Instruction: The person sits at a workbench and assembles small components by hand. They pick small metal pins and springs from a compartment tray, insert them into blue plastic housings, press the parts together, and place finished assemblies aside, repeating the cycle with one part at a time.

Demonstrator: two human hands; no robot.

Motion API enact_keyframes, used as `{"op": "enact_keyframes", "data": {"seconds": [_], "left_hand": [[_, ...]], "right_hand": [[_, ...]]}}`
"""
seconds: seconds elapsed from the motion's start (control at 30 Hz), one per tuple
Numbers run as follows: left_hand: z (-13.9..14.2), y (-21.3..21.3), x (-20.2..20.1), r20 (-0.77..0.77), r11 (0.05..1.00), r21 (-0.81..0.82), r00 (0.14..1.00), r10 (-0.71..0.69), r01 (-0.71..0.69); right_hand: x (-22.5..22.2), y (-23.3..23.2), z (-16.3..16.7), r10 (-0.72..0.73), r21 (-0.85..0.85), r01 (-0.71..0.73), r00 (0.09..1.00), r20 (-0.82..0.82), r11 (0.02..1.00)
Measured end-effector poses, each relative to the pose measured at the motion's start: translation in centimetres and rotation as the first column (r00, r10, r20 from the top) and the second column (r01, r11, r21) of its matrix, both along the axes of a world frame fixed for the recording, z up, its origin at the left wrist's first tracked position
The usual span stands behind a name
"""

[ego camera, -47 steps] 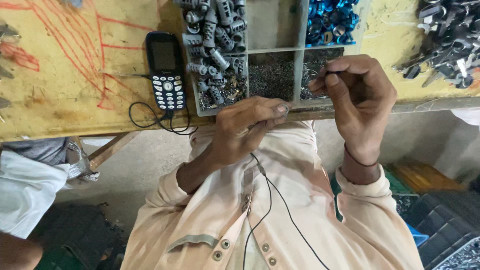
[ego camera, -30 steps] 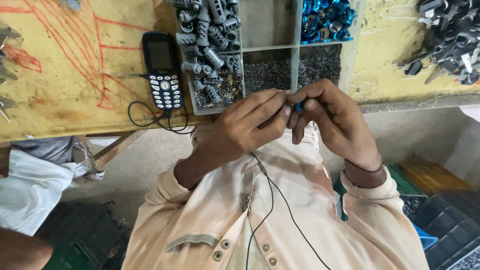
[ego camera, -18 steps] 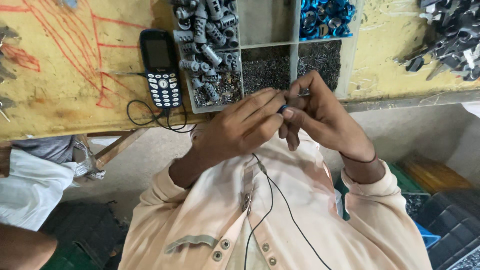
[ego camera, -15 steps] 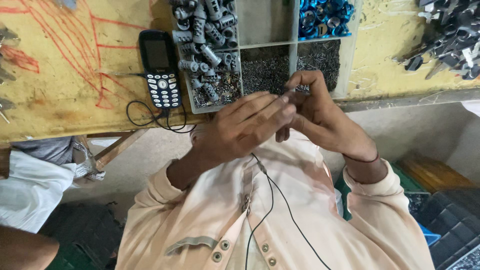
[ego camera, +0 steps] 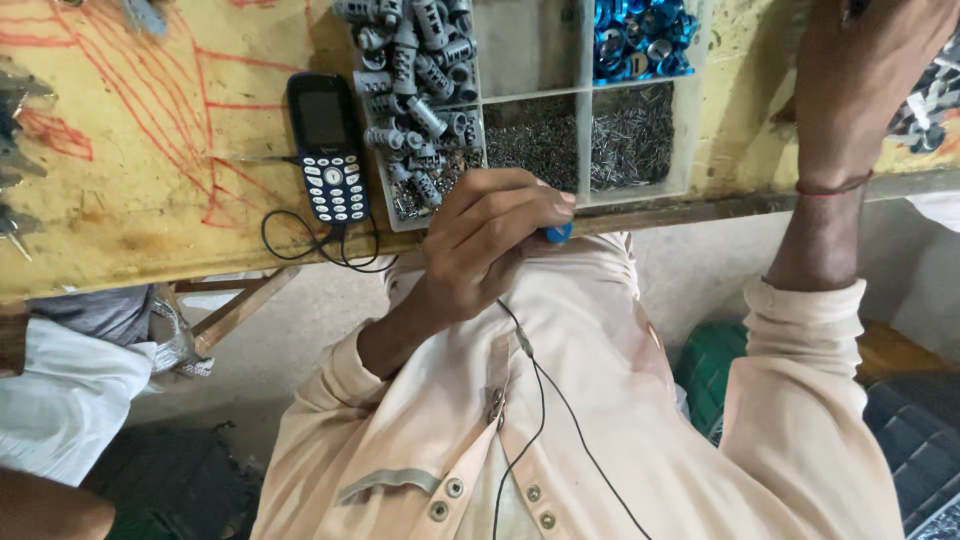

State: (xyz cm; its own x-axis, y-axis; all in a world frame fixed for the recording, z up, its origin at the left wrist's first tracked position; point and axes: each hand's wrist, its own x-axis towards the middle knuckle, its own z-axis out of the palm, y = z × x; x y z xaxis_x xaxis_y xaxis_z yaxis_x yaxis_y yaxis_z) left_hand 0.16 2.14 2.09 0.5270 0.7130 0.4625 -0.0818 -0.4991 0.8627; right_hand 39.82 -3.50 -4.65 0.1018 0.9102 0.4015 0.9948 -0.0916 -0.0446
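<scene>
Blue ring [ego camera: 557, 233] is pinched in the closed left hand [ego camera: 487, 238], just below the tray [ego camera: 686, 120]. Right hand [ego camera: 862, 70] is stretched beyond the tray; its grip cannot be told.

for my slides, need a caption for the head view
Left hand pinches a small blue part below a parts tray; right hand reaches across the yellow bench.

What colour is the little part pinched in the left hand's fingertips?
Blue. The small part shows at the fingertips of the left hand in the head view, the only view.
</scene>
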Motion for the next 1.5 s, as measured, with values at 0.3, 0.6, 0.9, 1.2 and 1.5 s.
{"op": "enact_keyframes", "data": {"seconds": [0.3, 0.6, 0.9, 1.2, 1.5], "left_hand": [[-1.8, 0.4, 0.3, 0.014, 0.991, -0.121, 0.998, -0.056, 0.057], [-1.5, 0.1, -0.9, 0.032, 0.848, -0.423, 0.941, -0.337, 0.318], [1.7, -1.5, -1.9, 0.009, 0.852, -0.48, 0.972, -0.233, 0.209], [2.7, -0.9, -2.2, -0.373, 0.898, 0.406, 0.928, -0.008, 0.171], [1.7, -1.5, -0.9, -0.161, 0.984, 0.142, 0.984, -0.08, 0.103]], "right_hand": [[-1.2, -0.5, 3.5, -0.018, -0.117, -0.009, 0.975, -0.223, 0.993], [-17.0, -0.6, 12.5, 0.345, -0.044, -0.658, 0.448, -0.825, 0.752], [-17.4, -2.5, 11.3, 0.166, -0.049, -0.606, 0.294, -0.941, 0.794], [-21.7, -5.2, 10.0, -0.045, -0.099, -0.222, 0.236, -0.971, 0.97], [-20.7, -4.1, 10.4, 0.097, -0.066, -0.332, 0.452, -0.887, 0.941]]}}
